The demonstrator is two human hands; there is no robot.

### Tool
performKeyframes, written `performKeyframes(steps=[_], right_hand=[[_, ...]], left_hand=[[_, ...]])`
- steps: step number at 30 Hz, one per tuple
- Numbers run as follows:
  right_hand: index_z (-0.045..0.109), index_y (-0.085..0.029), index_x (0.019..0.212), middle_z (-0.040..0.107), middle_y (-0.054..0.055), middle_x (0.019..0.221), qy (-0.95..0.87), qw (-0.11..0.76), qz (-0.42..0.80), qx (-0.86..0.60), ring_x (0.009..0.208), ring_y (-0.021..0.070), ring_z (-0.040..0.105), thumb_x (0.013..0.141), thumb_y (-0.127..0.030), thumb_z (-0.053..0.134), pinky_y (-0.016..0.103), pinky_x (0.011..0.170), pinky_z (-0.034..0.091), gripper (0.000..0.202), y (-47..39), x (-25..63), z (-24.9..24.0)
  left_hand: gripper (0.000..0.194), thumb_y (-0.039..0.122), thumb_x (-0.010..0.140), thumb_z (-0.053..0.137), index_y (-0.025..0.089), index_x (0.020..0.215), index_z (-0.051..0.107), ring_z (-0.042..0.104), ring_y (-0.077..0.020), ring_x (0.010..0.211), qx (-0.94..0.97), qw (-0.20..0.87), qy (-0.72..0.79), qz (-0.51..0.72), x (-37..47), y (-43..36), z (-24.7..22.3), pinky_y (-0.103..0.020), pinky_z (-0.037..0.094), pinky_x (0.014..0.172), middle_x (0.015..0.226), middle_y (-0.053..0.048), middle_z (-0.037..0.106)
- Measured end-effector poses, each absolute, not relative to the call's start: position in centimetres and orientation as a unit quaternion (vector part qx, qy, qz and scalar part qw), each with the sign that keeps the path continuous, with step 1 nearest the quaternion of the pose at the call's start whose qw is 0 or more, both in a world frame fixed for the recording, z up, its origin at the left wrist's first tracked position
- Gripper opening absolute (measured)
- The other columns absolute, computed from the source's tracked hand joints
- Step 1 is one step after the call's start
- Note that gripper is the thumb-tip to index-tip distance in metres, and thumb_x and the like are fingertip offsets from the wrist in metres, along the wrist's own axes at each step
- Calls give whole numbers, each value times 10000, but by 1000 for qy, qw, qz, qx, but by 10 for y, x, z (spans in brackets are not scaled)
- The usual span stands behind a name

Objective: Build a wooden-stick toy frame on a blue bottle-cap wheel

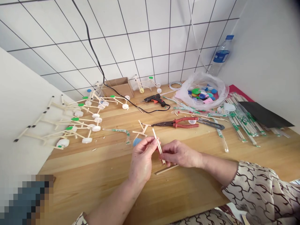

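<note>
Between the fingers of my left hand [142, 156] are thin wooden sticks [157, 142], held upright at a slant. My right hand [179, 154] pinches the lower end of the same sticks. Below my right hand another wooden stick [165, 170] lies on the table. Just beyond my left hand are a light blue cap [137, 142], partly hidden by the fingers, and a small joined stick frame [144, 128]. Red-handled pliers [179, 122] lie behind the hands, their tips near the frame.
Stick models with white wheels [87, 140] stand at the left. At the back are a cardboard box [119, 87], a corded glue gun [156, 99] and a bag of caps [201, 93]. Wrapped sticks [243, 120], a box cutter [212, 123] and a bottle [220, 56] are at the right.
</note>
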State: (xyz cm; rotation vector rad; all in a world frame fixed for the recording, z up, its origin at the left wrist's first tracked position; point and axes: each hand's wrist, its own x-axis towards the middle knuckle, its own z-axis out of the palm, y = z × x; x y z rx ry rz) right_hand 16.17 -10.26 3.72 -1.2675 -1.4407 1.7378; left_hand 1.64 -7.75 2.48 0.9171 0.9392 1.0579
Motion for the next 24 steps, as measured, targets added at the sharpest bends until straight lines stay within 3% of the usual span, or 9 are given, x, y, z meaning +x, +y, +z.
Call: performKeyframes(steps=[12,24], right_hand=[[591,-131,640,549,-35,565,-515,276,666,-465,492,60,491,719,-374,663,183,470,343,265,-101,162,34],[583,-139,637,522,-46,524,-535,264,649,-472,476,61,462,765,-312,584,195,495,351,215,-102,163,37]], left_hand=[[145,305,675,748,185,740,699,565,-100,647,413,660,409,476,17,-79,24,-214,453,633,686,7,656],[167,311,648,763,180,732,700,567,-110,645,406,660,421,471,17,-78,25,-226,463,623,673,9,644]])
